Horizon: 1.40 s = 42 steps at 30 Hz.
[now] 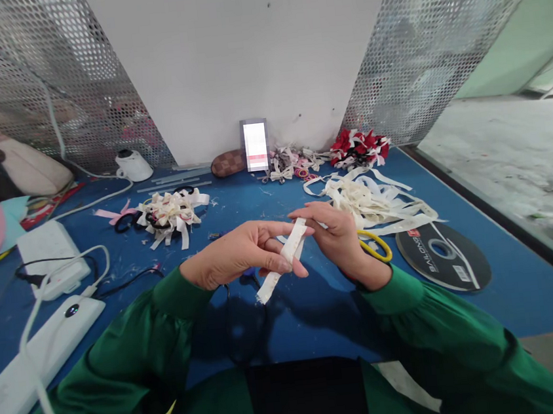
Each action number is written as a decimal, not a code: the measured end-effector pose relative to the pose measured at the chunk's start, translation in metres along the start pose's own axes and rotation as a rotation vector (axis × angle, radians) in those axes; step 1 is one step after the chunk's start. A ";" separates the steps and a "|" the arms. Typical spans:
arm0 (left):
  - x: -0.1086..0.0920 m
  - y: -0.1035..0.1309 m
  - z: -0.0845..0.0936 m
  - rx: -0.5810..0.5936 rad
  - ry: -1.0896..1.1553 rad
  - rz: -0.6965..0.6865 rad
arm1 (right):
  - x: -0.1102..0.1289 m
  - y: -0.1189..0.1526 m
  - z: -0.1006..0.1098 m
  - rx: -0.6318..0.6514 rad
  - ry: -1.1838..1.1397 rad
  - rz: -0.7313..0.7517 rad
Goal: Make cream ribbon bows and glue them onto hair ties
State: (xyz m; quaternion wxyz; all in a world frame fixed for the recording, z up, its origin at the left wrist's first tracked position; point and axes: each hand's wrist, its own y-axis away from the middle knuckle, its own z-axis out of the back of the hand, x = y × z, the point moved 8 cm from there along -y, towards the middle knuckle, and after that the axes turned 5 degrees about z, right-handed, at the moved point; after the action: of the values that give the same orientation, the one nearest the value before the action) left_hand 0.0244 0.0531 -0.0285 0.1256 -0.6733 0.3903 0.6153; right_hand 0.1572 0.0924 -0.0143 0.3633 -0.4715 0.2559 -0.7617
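Note:
A short cream ribbon strip (293, 241) is folded over and held above the blue table. My left hand (242, 253) pinches it between thumb and fingers, with one frayed end hanging below. At the strip's upper end, the fingertips of my right hand (331, 231) are closed on it. Close to my right wrist lies a yellow loop handle (377, 246), its other parts hidden by the hand. Beyond that hand is a loose heap of cream ribbon strips (374, 200). A blue tool (250, 273) shows partly below my left hand.
At left are a pile of cream ribbon bows (168, 215), a white power strip (40, 357) and a white cable (40, 377). A black round reel (411, 265) lies at right. Red and black bows (359, 147) sit before a white panel (251, 58).

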 end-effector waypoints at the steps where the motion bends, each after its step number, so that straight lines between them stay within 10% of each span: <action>1: -0.001 0.000 0.001 -0.005 0.001 -0.004 | 0.000 0.000 0.000 0.000 0.003 0.006; 14: -0.003 0.001 0.008 -0.078 0.053 -0.056 | -0.007 0.011 -0.012 -0.025 -0.107 -0.084; 28: -0.023 0.011 0.040 -0.482 0.099 -0.328 | -0.005 0.017 -0.015 -0.109 -0.294 -0.387; 42: -0.015 0.001 0.037 -0.427 -0.047 -0.312 | 0.011 0.019 -0.025 0.014 -0.347 -0.338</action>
State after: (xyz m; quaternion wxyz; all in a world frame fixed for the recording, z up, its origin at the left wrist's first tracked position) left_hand -0.0024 0.0817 -0.0217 0.0831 -0.7220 0.1402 0.6724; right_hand 0.1373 0.0734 -0.0326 0.2726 -0.6288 0.1019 -0.7211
